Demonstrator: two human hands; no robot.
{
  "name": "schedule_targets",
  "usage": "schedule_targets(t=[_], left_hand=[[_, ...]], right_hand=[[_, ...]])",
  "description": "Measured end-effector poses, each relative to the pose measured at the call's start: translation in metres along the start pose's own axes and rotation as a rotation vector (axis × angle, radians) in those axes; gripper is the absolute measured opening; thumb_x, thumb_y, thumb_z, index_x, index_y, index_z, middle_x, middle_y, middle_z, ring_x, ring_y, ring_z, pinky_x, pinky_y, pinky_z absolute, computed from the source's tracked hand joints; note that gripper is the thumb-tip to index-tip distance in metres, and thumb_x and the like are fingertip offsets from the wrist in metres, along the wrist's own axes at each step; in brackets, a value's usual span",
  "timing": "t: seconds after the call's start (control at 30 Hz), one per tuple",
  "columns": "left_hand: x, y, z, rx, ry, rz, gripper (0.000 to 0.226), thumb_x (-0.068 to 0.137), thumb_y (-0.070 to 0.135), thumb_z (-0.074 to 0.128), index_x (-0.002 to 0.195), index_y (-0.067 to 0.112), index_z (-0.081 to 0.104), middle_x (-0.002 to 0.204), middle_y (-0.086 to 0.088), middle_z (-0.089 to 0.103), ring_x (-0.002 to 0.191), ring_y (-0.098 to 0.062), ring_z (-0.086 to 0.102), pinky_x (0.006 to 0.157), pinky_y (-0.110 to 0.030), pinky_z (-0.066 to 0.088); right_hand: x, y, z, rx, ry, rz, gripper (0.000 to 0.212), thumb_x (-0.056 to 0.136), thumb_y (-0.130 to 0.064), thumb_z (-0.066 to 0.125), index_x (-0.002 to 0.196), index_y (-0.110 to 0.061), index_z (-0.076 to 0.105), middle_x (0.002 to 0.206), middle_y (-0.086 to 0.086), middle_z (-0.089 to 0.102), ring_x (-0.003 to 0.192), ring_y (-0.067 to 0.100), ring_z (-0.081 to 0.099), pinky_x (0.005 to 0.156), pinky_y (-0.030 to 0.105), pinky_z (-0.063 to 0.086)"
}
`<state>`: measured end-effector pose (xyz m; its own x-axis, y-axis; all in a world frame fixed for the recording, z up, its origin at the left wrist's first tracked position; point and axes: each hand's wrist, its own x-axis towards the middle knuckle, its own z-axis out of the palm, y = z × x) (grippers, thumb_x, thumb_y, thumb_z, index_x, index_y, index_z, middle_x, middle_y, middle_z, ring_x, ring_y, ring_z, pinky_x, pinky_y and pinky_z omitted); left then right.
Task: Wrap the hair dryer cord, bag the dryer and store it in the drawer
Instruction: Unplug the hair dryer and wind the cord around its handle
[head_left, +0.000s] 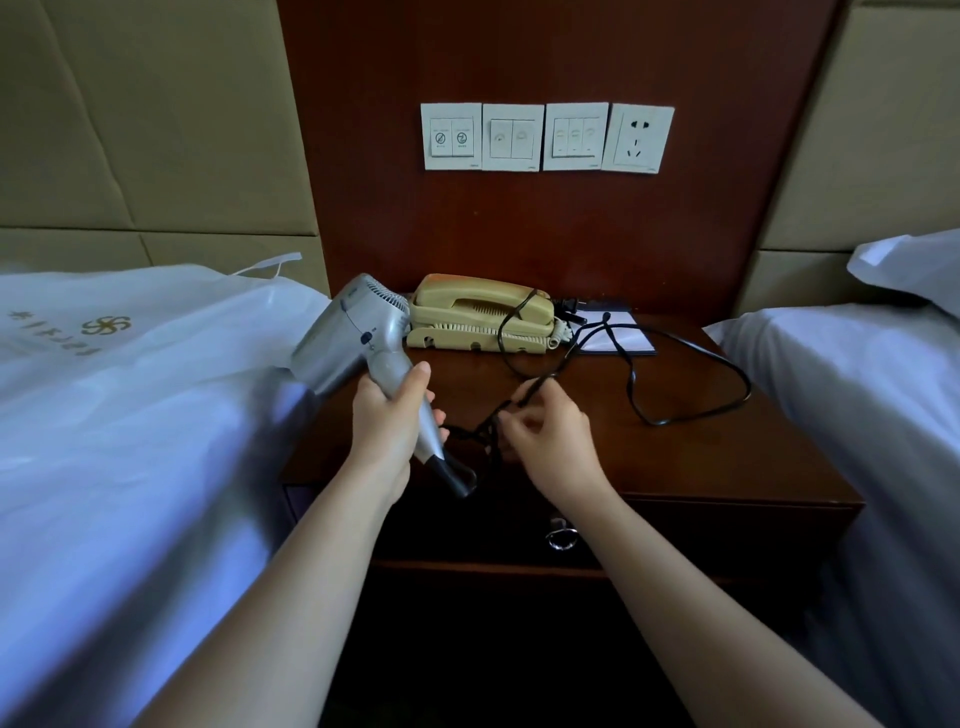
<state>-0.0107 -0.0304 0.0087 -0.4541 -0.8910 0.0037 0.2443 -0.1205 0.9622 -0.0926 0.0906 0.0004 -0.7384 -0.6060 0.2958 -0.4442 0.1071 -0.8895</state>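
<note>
My left hand (387, 421) grips the handle of a silver hair dryer (353, 338), held above the left part of the wooden nightstand (727, 457). Its black cord (691, 410) runs from the handle's base, loops across the nightstand top and ends in a plug (566, 306) behind the phone. My right hand (548, 441) pinches a bunched section of the cord just right of the handle. A white drawstring bag (130, 322) with a gold logo lies on the left bed. The drawer (675, 530) under the top is closed, with a metal pull (561, 538).
A beige corded telephone (478, 317) and a notepad (615, 338) sit at the back of the nightstand. Wall switches and a socket (641, 137) are on the wood panel above. Beds with white sheets flank the nightstand on both sides.
</note>
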Motion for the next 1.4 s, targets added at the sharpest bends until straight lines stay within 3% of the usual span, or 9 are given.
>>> schedule_targets(t=[0.13, 0.33, 0.5, 0.6, 0.7, 0.8, 0.9, 1.1, 1.4], left_hand=[[0.000, 0.002, -0.001, -0.021, -0.002, 0.005, 0.015, 0.092, 0.021, 0.058, 0.093, 0.008, 0.051, 0.071, -0.004, 0.050, 0.049, -0.016, 0.050, 0.040, -0.021, 0.044], [0.000, 0.005, -0.002, -0.077, 0.009, -0.012, 0.014, 0.092, 0.021, 0.058, 0.092, 0.009, 0.051, 0.071, -0.004, 0.050, 0.051, -0.017, 0.050, 0.041, -0.022, 0.044], [-0.002, 0.006, 0.000, -0.091, 0.003, -0.024, 0.014, 0.092, 0.021, 0.057, 0.090, 0.009, 0.050, 0.072, -0.004, 0.050, 0.050, -0.016, 0.049, 0.042, -0.024, 0.044], [-0.005, 0.008, 0.002, -0.133, -0.020, -0.048, 0.014, 0.093, 0.021, 0.057, 0.087, 0.010, 0.050, 0.071, -0.004, 0.049, 0.051, -0.016, 0.049, 0.042, -0.024, 0.045], [-0.006, 0.011, 0.002, -0.169, -0.028, -0.088, 0.015, 0.092, 0.022, 0.057, 0.083, 0.012, 0.051, 0.071, -0.004, 0.050, 0.051, -0.016, 0.049, 0.042, -0.023, 0.044], [-0.008, 0.017, 0.003, -0.245, -0.026, -0.158, 0.018, 0.093, 0.022, 0.057, 0.080, 0.011, 0.051, 0.070, -0.004, 0.048, 0.049, -0.014, 0.047, 0.040, -0.021, 0.042], [-0.007, 0.023, 0.001, -0.290, -0.006, -0.157, 0.021, 0.093, 0.021, 0.056, 0.077, 0.009, 0.049, 0.068, -0.004, 0.046, 0.043, -0.012, 0.044, 0.039, -0.019, 0.040], [0.001, 0.031, -0.018, -0.267, 0.049, -0.124, 0.017, 0.094, 0.020, 0.055, 0.081, 0.010, 0.051, 0.068, -0.004, 0.046, 0.045, -0.013, 0.044, 0.039, -0.020, 0.040], [0.007, 0.043, -0.038, -0.151, -0.038, -0.062, 0.014, 0.094, 0.017, 0.054, 0.082, 0.011, 0.050, 0.064, -0.005, 0.045, 0.039, -0.011, 0.046, 0.039, -0.021, 0.042]], right_hand=[[0.001, -0.007, -0.006, 0.182, -0.004, 0.143, 0.015, 0.090, -0.017, 0.057, 0.088, -0.006, 0.048, 0.072, 0.011, 0.068, 0.060, 0.022, 0.070, 0.057, 0.033, 0.060], [0.000, -0.013, -0.025, -0.403, -0.019, 0.077, 0.043, 0.096, -0.030, 0.042, 0.066, -0.007, 0.060, 0.053, 0.003, 0.066, 0.047, 0.014, 0.064, 0.060, 0.030, 0.055], [-0.008, -0.016, -0.017, 0.374, -0.166, 0.391, 0.045, 0.100, -0.028, 0.039, 0.068, -0.006, 0.063, 0.050, 0.003, 0.059, 0.044, 0.011, 0.053, 0.047, 0.020, 0.043], [-0.009, -0.016, -0.003, 0.799, -0.106, 0.378, 0.027, 0.098, -0.013, 0.042, 0.092, -0.004, 0.066, 0.068, 0.002, 0.068, 0.064, 0.011, 0.061, 0.058, 0.017, 0.049], [-0.005, -0.016, 0.005, 0.896, -0.015, 0.265, 0.026, 0.096, -0.004, 0.041, 0.115, -0.006, 0.059, 0.103, 0.007, 0.070, 0.097, 0.013, 0.066, 0.085, 0.020, 0.052], [-0.002, -0.015, 0.007, 0.685, -0.065, 0.079, 0.030, 0.096, -0.004, 0.041, 0.120, -0.014, 0.056, 0.112, 0.004, 0.066, 0.105, 0.009, 0.064, 0.092, 0.021, 0.050], [-0.004, -0.014, 0.010, 0.351, -0.186, -0.050, 0.024, 0.096, -0.005, 0.042, 0.112, -0.010, 0.059, 0.086, -0.002, 0.067, 0.075, -0.004, 0.065, 0.070, 0.010, 0.048], [0.002, -0.012, 0.009, -0.070, -0.277, -0.184, 0.021, 0.097, -0.019, 0.041, 0.096, -0.014, 0.062, 0.066, -0.003, 0.059, 0.054, 0.009, 0.056, 0.058, 0.022, 0.045], [0.012, -0.020, -0.007, -0.631, -0.108, -0.617, 0.019, 0.089, -0.037, 0.048, 0.092, -0.019, 0.051, 0.048, -0.008, 0.041, 0.037, 0.006, 0.032, 0.041, 0.022, 0.025]])
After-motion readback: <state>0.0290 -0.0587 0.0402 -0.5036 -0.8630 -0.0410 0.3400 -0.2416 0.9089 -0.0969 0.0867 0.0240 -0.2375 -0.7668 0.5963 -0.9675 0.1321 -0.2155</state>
